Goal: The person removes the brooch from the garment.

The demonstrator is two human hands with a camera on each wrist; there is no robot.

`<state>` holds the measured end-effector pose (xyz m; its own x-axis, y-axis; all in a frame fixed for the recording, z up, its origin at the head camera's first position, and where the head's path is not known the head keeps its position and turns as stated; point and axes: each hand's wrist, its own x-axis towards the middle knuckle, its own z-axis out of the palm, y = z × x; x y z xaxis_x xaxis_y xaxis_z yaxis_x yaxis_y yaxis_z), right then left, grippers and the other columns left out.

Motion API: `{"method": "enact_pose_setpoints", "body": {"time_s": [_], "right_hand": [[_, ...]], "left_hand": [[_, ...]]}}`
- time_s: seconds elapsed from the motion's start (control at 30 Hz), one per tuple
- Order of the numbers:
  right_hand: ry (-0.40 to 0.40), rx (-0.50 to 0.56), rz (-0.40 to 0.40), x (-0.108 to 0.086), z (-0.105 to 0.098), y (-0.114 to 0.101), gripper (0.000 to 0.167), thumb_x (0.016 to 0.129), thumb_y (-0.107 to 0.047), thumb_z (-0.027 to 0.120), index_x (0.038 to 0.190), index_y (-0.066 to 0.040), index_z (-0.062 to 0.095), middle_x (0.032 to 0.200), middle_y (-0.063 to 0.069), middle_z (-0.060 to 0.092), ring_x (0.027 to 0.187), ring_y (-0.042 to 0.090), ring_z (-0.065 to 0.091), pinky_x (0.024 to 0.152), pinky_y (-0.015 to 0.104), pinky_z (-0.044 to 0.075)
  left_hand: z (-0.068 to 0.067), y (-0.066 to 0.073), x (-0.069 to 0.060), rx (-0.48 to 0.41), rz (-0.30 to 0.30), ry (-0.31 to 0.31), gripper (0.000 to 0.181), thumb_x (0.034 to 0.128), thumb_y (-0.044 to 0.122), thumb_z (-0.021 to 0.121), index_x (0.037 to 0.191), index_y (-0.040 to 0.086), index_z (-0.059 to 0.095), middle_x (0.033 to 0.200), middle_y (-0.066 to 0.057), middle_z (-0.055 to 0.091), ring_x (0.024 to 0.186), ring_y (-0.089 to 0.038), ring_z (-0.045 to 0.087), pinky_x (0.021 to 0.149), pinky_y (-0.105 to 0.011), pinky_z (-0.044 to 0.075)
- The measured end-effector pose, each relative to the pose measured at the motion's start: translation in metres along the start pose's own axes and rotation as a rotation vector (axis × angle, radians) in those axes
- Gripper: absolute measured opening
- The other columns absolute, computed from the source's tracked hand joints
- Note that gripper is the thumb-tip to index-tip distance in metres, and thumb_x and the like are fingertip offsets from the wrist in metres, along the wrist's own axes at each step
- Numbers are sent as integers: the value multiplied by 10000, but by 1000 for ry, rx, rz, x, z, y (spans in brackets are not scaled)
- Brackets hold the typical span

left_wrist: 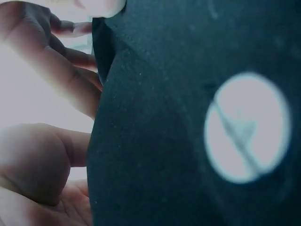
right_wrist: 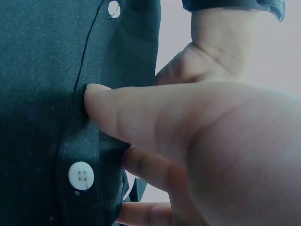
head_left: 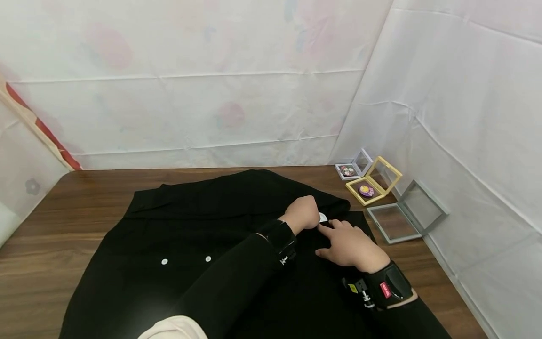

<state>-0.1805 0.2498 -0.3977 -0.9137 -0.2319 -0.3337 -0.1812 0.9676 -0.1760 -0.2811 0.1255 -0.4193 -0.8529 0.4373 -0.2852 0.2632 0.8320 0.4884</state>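
Note:
A black buttoned garment (head_left: pixel 169 235) lies spread on the table, two white buttons (head_left: pixel 208 259) showing on its left part. At its right side, my left hand (head_left: pixel 301 214) is curled and grips the cloth near a small white piece (head_left: pixel 323 217), whose kind I cannot tell. My right hand (head_left: pixel 351 245) is close beside it, index finger and thumb reaching to the fabric. In the right wrist view, the thumb (right_wrist: pixel 136 110) lies over the garment's edge with fingers behind it, above a four-hole button (right_wrist: pixel 81 176). A blurred white button (left_wrist: pixel 248 127) fills part of the left wrist view.
Three small hinged display cases stand at the table's back right: a white one (head_left: pixel 338 172), a yellow one (head_left: pixel 360 200) and a larger grey one (head_left: pixel 398 240). The white and yellow ones hold small round items. White sheets (head_left: pixel 203 113) hang behind and to the right.

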Motion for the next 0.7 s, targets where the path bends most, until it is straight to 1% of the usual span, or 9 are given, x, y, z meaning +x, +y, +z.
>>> {"method": "enact_pose_setpoints", "body": {"time_s": [0.1, 0.2, 0.27, 0.47, 0.7], "right_hand": [[-8, -6, 0, 1, 0, -1, 699, 975, -453, 700, 1553, -125, 482, 1558, 236, 416, 1415, 469, 390, 1079, 670, 347], [-11, -5, -1, 1, 0, -2, 705, 974, -454, 700, 1559, -133, 473, 1560, 234, 417, 1417, 469, 389, 1076, 673, 348], [-12, 1, 0, 2, 0, -1, 709, 974, -451, 701, 1564, -134, 467, 1562, 234, 415, 1421, 472, 383, 1078, 678, 343], [-23, 24, 8, 1, -1, 0, 718, 980, -448, 695, 1581, -149, 440, 1579, 242, 389, 1443, 479, 351, 1103, 684, 312], [-22, 22, 12, -1, -3, 0, 723, 981, -451, 693, 1591, -171, 424, 1587, 244, 378, 1446, 479, 348, 1102, 685, 313]], "left_hand": [[0, -2, -3, -5, 14, 23, 101, 1035, 101, 590, 1030, 113, 690, 931, -5, 651, 695, -156, 573, 604, -262, 466], [-1, -5, -5, 1, 41, 35, 130, 1027, 85, 595, 1113, 118, 687, 1023, 8, 659, 784, -142, 604, 679, -260, 500], [-2, -7, -6, 0, 56, 38, 131, 1023, 78, 594, 1116, 116, 676, 1034, 8, 657, 802, -139, 603, 701, -259, 502], [-4, -9, -7, -23, 65, 37, 92, 1022, 70, 588, 1073, 116, 650, 997, 6, 633, 793, -144, 586, 706, -265, 488], [-7, -11, -5, 10, 64, 40, 120, 1013, 70, 600, 1101, 104, 674, 1034, -8, 658, 795, -143, 593, 703, -266, 491]]}}
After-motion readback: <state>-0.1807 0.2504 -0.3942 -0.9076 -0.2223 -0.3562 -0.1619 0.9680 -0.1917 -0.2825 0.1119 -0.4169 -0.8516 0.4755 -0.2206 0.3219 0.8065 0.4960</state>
